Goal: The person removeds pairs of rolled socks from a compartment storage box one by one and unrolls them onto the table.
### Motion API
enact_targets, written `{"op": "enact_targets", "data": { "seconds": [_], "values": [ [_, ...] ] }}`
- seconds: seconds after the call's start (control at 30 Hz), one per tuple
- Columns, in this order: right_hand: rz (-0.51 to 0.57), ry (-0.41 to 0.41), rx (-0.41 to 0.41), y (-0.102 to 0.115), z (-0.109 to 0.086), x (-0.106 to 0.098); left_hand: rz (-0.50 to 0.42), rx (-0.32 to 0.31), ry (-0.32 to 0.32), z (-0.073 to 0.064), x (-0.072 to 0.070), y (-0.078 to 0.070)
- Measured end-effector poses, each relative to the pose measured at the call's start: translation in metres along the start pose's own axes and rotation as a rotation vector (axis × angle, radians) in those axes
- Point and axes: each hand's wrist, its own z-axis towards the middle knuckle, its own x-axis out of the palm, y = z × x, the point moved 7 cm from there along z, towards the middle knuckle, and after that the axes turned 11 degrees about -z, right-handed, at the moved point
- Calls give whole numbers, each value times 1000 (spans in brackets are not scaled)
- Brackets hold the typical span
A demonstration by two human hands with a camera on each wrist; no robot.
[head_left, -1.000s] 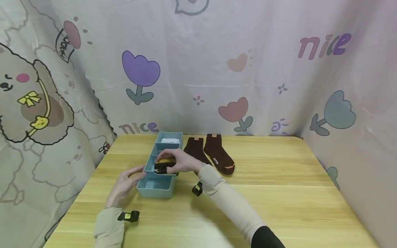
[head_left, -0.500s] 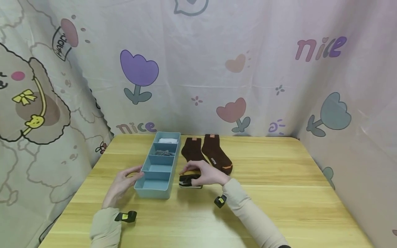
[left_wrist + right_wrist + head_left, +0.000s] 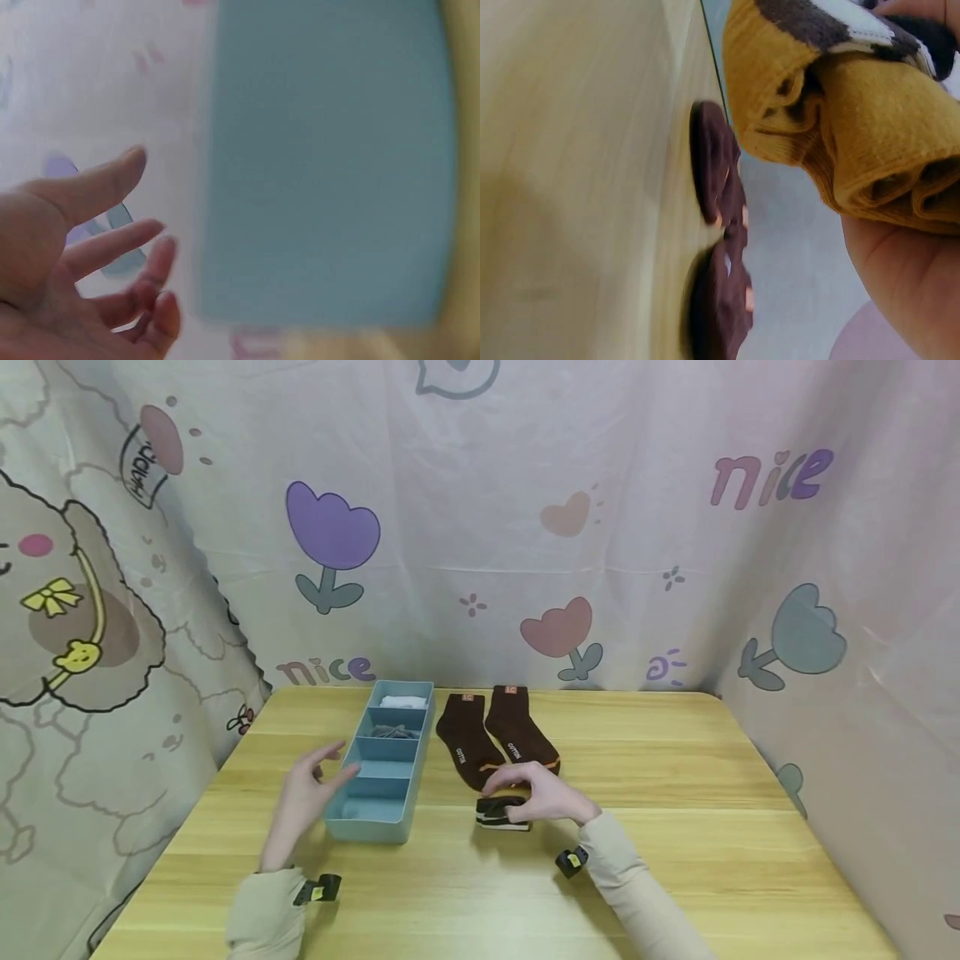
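My right hand [image 3: 551,797] grips a folded bundle of socks [image 3: 892,135], mustard yellow with a black and white pattern, between thumb and fingers. It is held close over the table, just in front of the brown socks. My left hand [image 3: 306,797] holds nothing. Its fingers are spread at the left side of a long blue divided box [image 3: 367,832], and in the left wrist view they are apart from the box wall [image 3: 330,172]. The box's two near compartments hold nothing; a white folded cloth item [image 3: 403,702] lies in the farthest one, a grey bundle [image 3: 393,732] in the one before it.
Two dark brown socks with orange marks, a left sock [image 3: 467,739] and a right sock [image 3: 519,727], lie flat to the right of the box. A printed curtain [image 3: 450,527] hangs behind the wooden table [image 3: 675,827] and along both sides.
My right hand has carried the sock bundle from over the box rightward and toward me. My left hand, earlier touching the box's left side, has come away from it.
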Motion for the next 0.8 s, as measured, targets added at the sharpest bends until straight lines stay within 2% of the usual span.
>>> {"op": "enact_targets", "data": {
  "seconds": [0.1, 0.2, 0.3, 0.37, 0.43, 0.63, 0.7, 0.8],
  "values": [
    [38, -15, 10, -9, -12, -4, -2, 128, -64, -4, 12, -33],
    [75, -19, 22, -18, -25, -9, -43, 233, -53, -11, 34, -59],
    [87, -10, 25, -26, -38, -14, -79, 309, 25, -19, 62, -78],
    [110, 3, 51, -31, -46, -16, -103, 333, 110, -25, 85, -88],
    [123, 15, 69, -36, -53, -18, -126, 316, 222, -30, 109, -93],
    [156, 30, 184, -53, -74, -23, -280, 137, 601, -48, 182, -89],
    [159, 28, 229, -59, -80, -25, -321, 90, 684, -53, 202, -87],
    [165, 22, 270, -66, -89, -26, -372, 58, 742, -56, 225, -86]
  ]
}}
